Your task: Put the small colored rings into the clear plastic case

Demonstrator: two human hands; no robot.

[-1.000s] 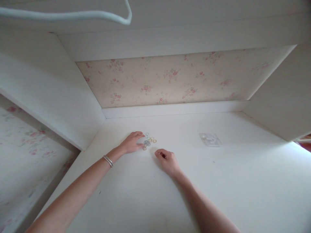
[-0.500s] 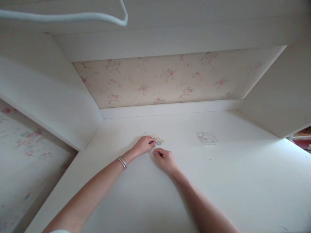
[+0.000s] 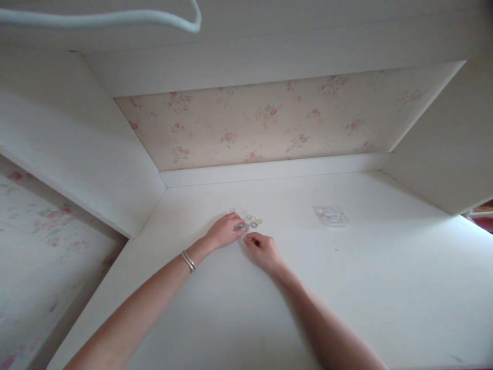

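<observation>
Two bare hands of ours met over the white desk [image 3: 215, 313]. Our left hand [image 3: 225, 231] had thumb and fingers parted around some small greyish rings [image 3: 241, 226]; whether it touched them we could not tell. Our right hand [image 3: 265, 252] was curled just beside them, toward the near edge, thumb against finger; we could not tell whether it pinched anything. We wore a silvery bracelet [image 3: 188, 261] on the left wrist. Past our fingers, thin yellowish rings [image 3: 254, 219] lay loosely bunched, left of centre and nearer the desk's far edge.

Toward the far right corner we had a clear plastic case [image 3: 330, 216], well apart from the rings, with a tiny speck [image 3: 336, 250] on its near side. Along the far edge we saw a white strip [image 3: 269, 168], then flowered wallpaper [image 3: 246, 123], shut in by pale panels. Overhead, at the upper left, ran a white bar [image 3: 96, 19].
</observation>
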